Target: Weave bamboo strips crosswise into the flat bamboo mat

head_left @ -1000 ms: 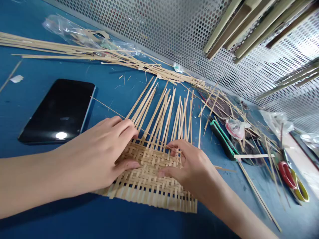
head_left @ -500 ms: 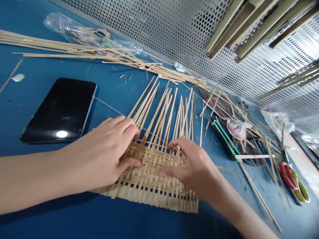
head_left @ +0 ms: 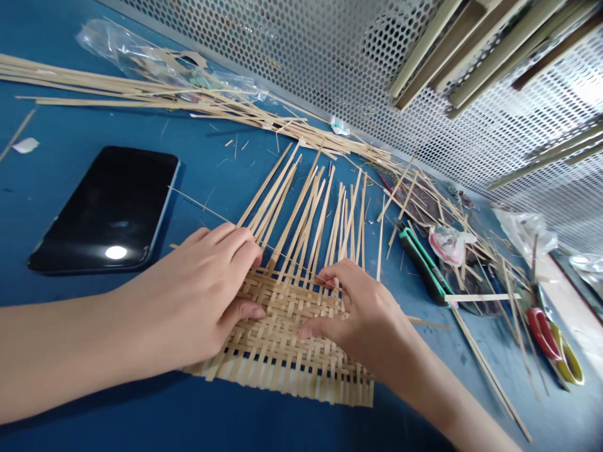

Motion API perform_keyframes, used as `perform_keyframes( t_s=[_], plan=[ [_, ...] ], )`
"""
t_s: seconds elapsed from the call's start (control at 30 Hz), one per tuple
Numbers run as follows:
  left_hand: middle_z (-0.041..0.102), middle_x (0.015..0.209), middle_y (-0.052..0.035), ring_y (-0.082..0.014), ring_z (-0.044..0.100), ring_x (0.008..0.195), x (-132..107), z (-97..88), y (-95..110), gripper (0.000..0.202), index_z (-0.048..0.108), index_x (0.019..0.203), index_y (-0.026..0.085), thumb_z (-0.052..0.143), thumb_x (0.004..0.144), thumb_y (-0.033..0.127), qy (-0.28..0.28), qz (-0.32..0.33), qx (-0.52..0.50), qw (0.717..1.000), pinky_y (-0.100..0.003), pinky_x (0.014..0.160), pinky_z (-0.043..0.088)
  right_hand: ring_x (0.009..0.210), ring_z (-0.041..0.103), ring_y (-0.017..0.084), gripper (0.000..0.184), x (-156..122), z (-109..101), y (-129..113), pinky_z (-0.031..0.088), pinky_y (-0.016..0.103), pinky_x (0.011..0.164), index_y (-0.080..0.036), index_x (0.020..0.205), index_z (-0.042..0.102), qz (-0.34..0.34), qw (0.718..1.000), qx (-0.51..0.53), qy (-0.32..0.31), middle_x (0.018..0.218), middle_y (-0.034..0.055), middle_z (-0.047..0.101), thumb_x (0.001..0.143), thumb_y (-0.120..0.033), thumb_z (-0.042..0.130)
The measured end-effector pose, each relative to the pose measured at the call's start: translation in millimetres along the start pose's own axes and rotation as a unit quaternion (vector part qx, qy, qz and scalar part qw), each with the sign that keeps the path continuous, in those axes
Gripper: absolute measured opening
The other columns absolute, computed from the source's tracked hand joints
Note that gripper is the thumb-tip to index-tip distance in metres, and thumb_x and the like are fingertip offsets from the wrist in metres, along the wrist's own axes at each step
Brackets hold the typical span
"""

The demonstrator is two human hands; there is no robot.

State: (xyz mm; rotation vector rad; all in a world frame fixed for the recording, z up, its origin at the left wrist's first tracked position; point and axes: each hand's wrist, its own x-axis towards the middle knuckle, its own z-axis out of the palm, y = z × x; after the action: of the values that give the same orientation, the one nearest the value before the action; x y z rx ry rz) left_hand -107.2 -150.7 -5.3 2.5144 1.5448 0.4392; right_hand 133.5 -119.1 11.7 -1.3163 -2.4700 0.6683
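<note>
A flat woven bamboo mat [head_left: 282, 342] lies on the blue bench, with long loose strip ends [head_left: 306, 220] fanning away from its far edge. My left hand [head_left: 198, 295] rests on the mat's left part, its thumb on the weave and its fingers curled over a thin crosswise strip [head_left: 202, 204]. That strip runs from the bench into the strip ends, and my fingers hide part of it. My right hand [head_left: 362, 311] holds the mat's right part between thumb and fingers. Its fingertips are close to the far end of the thin strip.
A black smartphone [head_left: 103, 210] lies left of the mat. Bamboo strips [head_left: 141, 91] and a plastic bag [head_left: 127, 53] lie behind it. To the right are a green utility knife [head_left: 424, 267] and red-handled scissors [head_left: 541, 333]. A perforated metal panel [head_left: 306, 44] stands along the back.
Both hands stay on the mat with only small shifts. The view has moved slightly, so the phone appears a little further left.
</note>
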Motion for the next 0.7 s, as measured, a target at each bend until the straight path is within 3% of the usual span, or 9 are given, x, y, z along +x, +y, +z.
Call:
perform_keyframes(
  t_s=[0.2, 0.33, 0.47, 0.7],
  plan=[
    [0.059, 0.095, -0.0031, -0.0265, 0.055, 0.088, 3.8, -2.3, 1.3, 0.019, 0.056, 0.095, 0.022, 0.059, 0.087, 0.039, 0.005, 0.014, -0.011, 1.0, -0.041, 0.076, 0.039, 0.074, 0.06, 0.017, 0.059, -4.4, -21.4, 1.3, 0.04, 0.027, 0.055, -0.016, 0.105, 0.063, 0.071, 0.997, 0.022, 0.005, 0.097, 0.0042, 0.066, 0.058, -0.031, 0.094],
    [0.061, 0.107, -0.0032, -0.0271, 0.055, 0.101, 8.5, 1.1, 17.7, 0.027, 0.058, 0.106, 0.024, 0.056, 0.092, 0.047, 0.037, 0.084, -0.025, 0.995, -0.041, 0.086, 0.038, 0.07, 0.058, 0.016, 0.054, -12.7, -35.9, 16.3, 0.034, 0.027, 0.05, -0.016, 0.103, 0.065, 0.091, 0.996, -0.009, 0.016, 0.097, 0.0051, 0.067, 0.061, -0.039, 0.091],
    [0.061, 0.108, -0.0065, -0.0263, 0.055, 0.1, 22.0, 7.8, 37.2, 0.038, 0.06, 0.111, 0.019, 0.06, 0.09, 0.05, 0.005, 0.113, -0.053, 0.992, -0.039, 0.084, 0.042, 0.071, 0.059, 0.016, 0.056, -21.7, -30.6, 28.3, 0.037, 0.026, 0.052, -0.018, 0.101, 0.066, 0.066, 0.998, -0.003, 0.021, 0.097, 0.0037, 0.066, 0.058, -0.042, 0.092],
    [0.059, 0.098, -0.0101, -0.0286, 0.055, 0.091, 42.5, 13.2, 55.9, 0.049, 0.062, 0.098, 0.011, 0.074, 0.076, 0.053, -0.046, 0.064, -0.029, 0.996, -0.043, 0.08, 0.046, 0.08, 0.062, 0.019, 0.046, -24.5, -22.1, 24.2, 0.045, 0.03, 0.067, -0.018, 0.102, 0.062, 0.066, 0.997, -0.024, 0.022, 0.099, 0.0045, 0.065, 0.069, -0.04, 0.085]
  ],
)
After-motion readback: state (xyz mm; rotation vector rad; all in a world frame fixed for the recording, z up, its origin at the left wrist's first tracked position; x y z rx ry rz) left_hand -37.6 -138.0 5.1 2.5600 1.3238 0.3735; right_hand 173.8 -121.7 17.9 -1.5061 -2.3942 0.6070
